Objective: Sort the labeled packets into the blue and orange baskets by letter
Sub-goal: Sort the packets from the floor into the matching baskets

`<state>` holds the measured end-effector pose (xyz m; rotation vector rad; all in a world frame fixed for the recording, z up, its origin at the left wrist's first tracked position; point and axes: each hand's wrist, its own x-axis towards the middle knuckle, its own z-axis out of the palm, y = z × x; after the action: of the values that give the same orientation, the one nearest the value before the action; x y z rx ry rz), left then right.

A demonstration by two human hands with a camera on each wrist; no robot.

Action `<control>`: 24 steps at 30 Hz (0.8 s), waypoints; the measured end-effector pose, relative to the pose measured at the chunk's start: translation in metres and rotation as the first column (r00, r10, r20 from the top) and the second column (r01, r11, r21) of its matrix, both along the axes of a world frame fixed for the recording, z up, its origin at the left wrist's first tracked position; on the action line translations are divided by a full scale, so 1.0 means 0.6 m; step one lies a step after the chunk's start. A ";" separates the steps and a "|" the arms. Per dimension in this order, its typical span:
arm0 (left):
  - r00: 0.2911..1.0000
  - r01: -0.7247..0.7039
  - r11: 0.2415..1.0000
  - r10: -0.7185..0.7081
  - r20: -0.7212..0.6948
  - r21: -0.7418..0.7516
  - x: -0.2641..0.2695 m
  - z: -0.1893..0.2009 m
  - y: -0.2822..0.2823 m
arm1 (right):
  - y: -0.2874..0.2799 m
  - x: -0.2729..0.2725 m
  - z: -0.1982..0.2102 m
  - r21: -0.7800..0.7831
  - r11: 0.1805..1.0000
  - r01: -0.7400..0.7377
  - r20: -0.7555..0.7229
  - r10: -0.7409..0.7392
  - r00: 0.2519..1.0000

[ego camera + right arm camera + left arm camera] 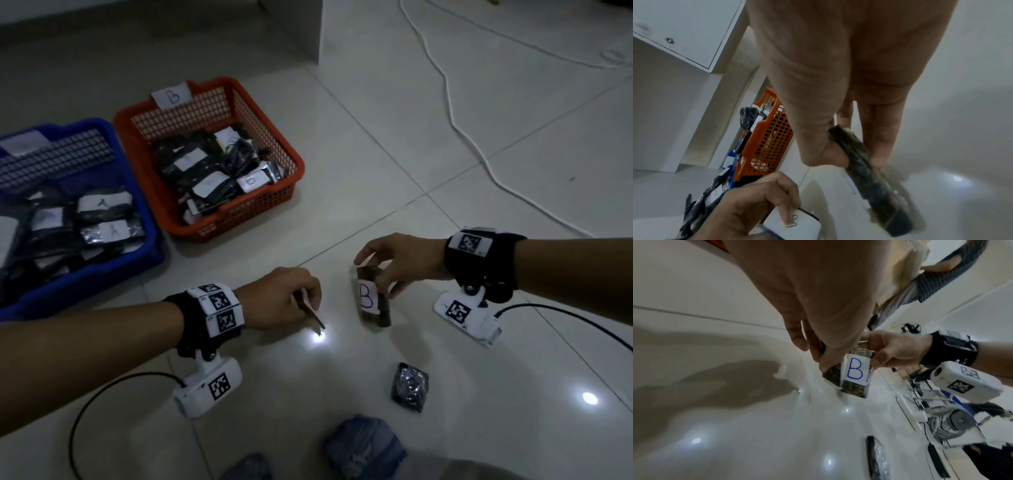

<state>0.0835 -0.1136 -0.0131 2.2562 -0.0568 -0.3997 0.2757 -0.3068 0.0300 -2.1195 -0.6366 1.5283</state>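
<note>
My right hand [376, 270] grips a dark packet with a white label marked B [371, 301], upright just above the floor tiles. My left hand [308, 301] pinches a second packet [313, 313], seen edge-on; its label [797, 227] is partly covered by a finger, so the letter is unclear. A third dark packet [410, 387] lies on the floor near me, label not visible. The orange basket [274, 144] tagged B and the blue basket [147, 240] stand at the far left, both holding several labelled packets. The left wrist view shows the B packet [856, 374] beside my left fingers [826, 363].
A white cable [455, 113] snakes over the tiles at the right. A white cabinet [291, 27] stands behind the baskets. My denim-clad knees [363, 445] are at the bottom edge. Black wrist-camera cords trail on the floor. Another person [941, 280] shows in the left wrist view.
</note>
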 end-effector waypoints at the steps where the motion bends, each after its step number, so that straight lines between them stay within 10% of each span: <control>1: 0.999 -0.038 0.999 0.038 0.031 -0.009 -0.009 0.001 0.011 | 0.010 -0.002 0.002 0.031 1.000 -0.002 -0.019 0.003 1.000; 14: 0.887 -0.428 0.902 0.430 0.168 -0.050 -0.097 0.060 0.120 | 0.167 -0.025 0.033 0.277 0.954 -0.114 -0.019 0.124 0.992; 24: 0.553 -0.783 0.622 0.683 0.478 0.017 -0.064 0.115 0.202 | 0.291 0.005 0.072 0.597 0.691 0.407 -0.049 -0.475 0.878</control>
<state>0.0452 0.0078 0.0557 2.3009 0.7488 0.5975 0.2785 -0.1324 0.0730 -1.6965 -0.4974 0.8015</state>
